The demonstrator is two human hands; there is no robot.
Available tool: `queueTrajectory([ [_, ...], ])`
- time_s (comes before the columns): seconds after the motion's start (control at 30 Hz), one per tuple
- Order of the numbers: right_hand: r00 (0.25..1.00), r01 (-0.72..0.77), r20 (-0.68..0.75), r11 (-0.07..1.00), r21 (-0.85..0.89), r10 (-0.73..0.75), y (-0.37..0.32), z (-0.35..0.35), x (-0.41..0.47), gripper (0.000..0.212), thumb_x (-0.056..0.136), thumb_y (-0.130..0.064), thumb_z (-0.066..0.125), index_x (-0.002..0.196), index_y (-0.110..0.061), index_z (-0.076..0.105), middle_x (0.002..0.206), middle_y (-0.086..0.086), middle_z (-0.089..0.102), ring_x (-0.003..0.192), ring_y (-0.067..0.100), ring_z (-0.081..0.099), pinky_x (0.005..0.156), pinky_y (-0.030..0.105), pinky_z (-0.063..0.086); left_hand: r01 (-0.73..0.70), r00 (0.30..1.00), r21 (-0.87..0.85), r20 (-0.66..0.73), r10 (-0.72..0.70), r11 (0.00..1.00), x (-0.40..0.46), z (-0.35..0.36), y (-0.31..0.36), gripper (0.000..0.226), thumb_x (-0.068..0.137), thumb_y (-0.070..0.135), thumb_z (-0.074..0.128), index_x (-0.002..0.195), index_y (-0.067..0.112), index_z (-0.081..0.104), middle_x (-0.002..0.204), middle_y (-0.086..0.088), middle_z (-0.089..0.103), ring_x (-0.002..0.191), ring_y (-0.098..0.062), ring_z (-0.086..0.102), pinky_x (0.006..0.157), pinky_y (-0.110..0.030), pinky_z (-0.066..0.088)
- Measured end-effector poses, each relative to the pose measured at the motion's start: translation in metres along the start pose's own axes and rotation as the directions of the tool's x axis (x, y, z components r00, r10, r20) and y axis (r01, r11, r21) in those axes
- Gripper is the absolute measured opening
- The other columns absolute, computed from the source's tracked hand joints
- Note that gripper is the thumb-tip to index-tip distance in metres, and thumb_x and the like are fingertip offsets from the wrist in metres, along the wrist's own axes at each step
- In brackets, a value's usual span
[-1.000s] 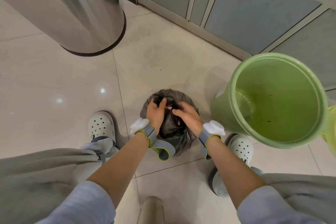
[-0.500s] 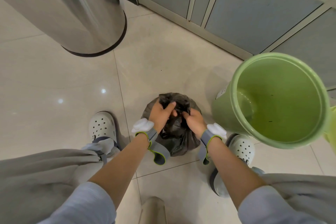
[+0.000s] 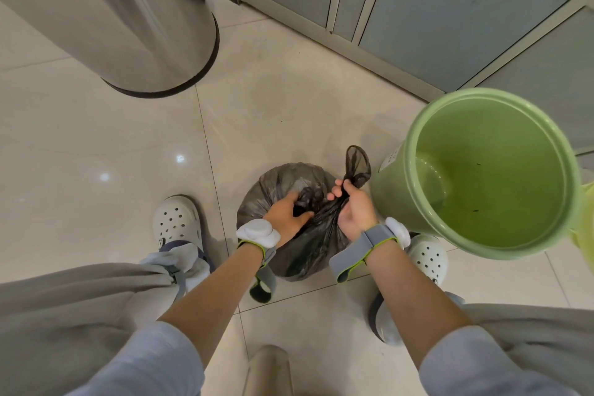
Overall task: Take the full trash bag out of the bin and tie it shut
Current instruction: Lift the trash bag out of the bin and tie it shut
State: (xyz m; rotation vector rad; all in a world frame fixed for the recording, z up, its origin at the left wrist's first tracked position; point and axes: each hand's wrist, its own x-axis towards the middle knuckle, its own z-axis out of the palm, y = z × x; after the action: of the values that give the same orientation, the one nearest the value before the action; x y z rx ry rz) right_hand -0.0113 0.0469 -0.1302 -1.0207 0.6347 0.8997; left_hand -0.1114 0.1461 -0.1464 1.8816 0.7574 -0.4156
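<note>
A full dark grey trash bag (image 3: 273,190) sits on the tiled floor between my feet, outside the bin. My left hand (image 3: 287,217) grips the gathered plastic at the bag's top. My right hand (image 3: 355,207) is closed around a twisted strand of the bag, whose loose end (image 3: 356,161) sticks up and to the right past my fist. The light green bin (image 3: 414,202) stands at the right with nothing but a few specks inside, its open mouth facing me, close beside my right hand.
A tall steel cylinder bin (image 3: 144,26) stands on the floor at the upper left. Grey cabinet doors (image 3: 450,26), one numbered 12, run along the back. My white clogs (image 3: 176,219) flank the bag on the beige tiles. A beige post (image 3: 270,370) rises at the bottom edge.
My right hand has pulled a strand of the bag up and out to the right, so its end now stands free. My left hand stays on the bag's top.
</note>
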Motion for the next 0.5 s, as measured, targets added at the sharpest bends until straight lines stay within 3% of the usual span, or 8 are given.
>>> queueTrajectory([
  [0.1,0.999,0.015,0.043,1.000,0.020,-0.016,-0.001,0.000,-0.001,0.036,0.101,-0.020,0.025,0.071,-0.011,0.043,0.038,-0.005,0.038,0.039,0.012,0.033,0.058,0.027,0.034,-0.030,0.997,0.146,0.076,0.019,0.989,0.000,0.002,-0.001,0.036,0.087,0.026,0.058,0.117,0.008,0.050,0.115,-0.016,0.061,0.107,-0.030,0.057,0.092,-0.037,0.047],
  [0.2,0.997,0.016,0.080,1.000,0.002,-0.016,-0.002,-0.004,-0.002,0.035,0.101,-0.019,0.026,0.072,-0.011,0.044,0.037,-0.007,0.035,0.033,0.009,0.028,0.054,0.026,0.032,-0.046,0.998,0.208,0.051,0.036,0.977,0.000,0.004,0.002,0.037,0.087,0.026,0.057,0.118,0.008,0.049,0.117,-0.016,0.058,0.108,-0.030,0.056,0.091,-0.038,0.047],
  [0.3,0.996,0.036,0.083,0.988,-0.151,-0.024,0.000,-0.004,-0.003,0.034,0.100,-0.018,0.026,0.072,-0.012,0.044,0.034,-0.008,0.032,0.028,0.005,0.023,0.040,0.020,0.028,-0.041,0.999,0.225,0.036,0.034,0.973,-0.001,0.009,0.001,0.035,0.087,0.027,0.058,0.114,0.007,0.049,0.115,-0.016,0.059,0.106,-0.031,0.057,0.087,-0.035,0.047],
  [0.4,0.996,0.086,0.064,0.937,-0.338,-0.068,0.004,0.000,-0.003,0.033,0.100,-0.015,0.029,0.072,-0.010,0.044,0.032,-0.008,0.031,0.025,0.003,0.021,0.032,0.013,0.021,0.011,1.000,0.033,-0.027,-0.010,0.999,-0.004,0.019,0.000,0.030,0.089,0.021,0.053,0.117,0.008,0.050,0.116,-0.015,0.061,0.107,-0.028,0.056,0.086,-0.027,0.042],
  [0.47,0.995,0.093,0.078,0.918,-0.385,-0.068,0.005,0.003,-0.003,0.029,0.098,-0.012,0.032,0.072,-0.011,0.045,0.034,-0.008,0.032,0.026,0.004,0.022,0.032,0.014,0.022,0.116,0.991,-0.256,-0.037,-0.129,0.960,-0.003,0.020,0.004,0.032,0.091,0.011,0.046,0.122,0.008,0.048,0.110,-0.015,0.062,0.105,-0.026,0.055,0.087,-0.031,0.042],
  [0.5,0.994,0.090,0.092,0.911,-0.401,-0.058,0.005,0.003,-0.004,0.026,0.096,-0.009,0.035,0.073,-0.011,0.046,0.037,-0.007,0.033,0.028,0.004,0.023,0.034,0.016,0.023,0.156,0.984,-0.392,-0.019,-0.178,0.907,-0.003,0.020,0.008,0.032,0.091,0.007,0.042,0.123,0.005,0.047,0.097,-0.012,0.062,0.096,-0.025,0.055,0.082,-0.034,0.043],
])
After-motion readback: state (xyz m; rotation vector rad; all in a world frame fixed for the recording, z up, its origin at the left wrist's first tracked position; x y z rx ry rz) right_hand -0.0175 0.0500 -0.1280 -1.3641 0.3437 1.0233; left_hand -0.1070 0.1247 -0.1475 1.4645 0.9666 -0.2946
